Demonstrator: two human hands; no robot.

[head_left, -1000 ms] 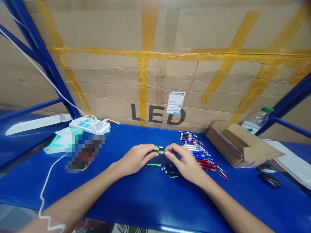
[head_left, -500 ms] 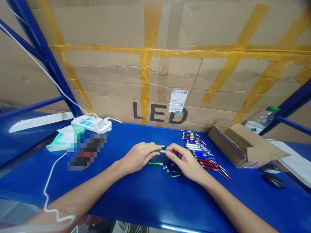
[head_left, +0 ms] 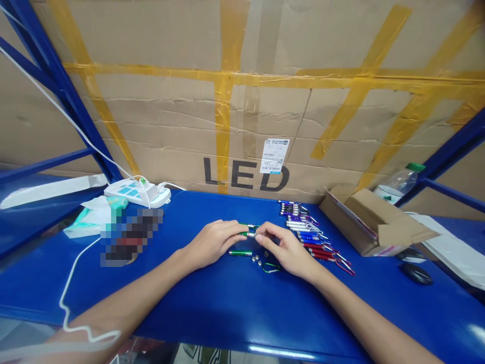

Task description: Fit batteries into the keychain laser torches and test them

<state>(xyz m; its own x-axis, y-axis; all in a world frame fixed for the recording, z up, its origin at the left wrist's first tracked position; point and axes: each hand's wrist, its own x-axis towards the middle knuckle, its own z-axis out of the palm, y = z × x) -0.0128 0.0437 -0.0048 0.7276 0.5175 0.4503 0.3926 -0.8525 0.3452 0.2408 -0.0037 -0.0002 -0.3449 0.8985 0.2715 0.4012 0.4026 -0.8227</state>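
Observation:
My left hand (head_left: 214,242) is closed around a small green flashlight (head_left: 249,234), held level just over the blue table (head_left: 212,308). At the flashlight's silvery right end, my right hand (head_left: 286,247) pinches with thumb and forefinger; what sits between those fingertips is too small to make out. Another green flashlight (head_left: 248,226) shows partly behind the fingers. Nearer me lies a loose green tube (head_left: 240,253). Several silvery button cells (head_left: 256,261) rest below my right fingers, beside a green carabiner (head_left: 271,268).
Flashlights with carabiners, grouped purple, silver, blue and red (head_left: 303,233), lie right of my hands. Beyond them stand an open cardboard box (head_left: 364,222), a black mouse (head_left: 416,273) and a bottle (head_left: 403,179). At left are a power strip (head_left: 131,192), tissue pack (head_left: 96,215) and white cable (head_left: 70,288).
The view has shifted slightly, so everything sits a little further left. Both hands keep nearly the same hold at the green flashlight, with only slight finger movement.

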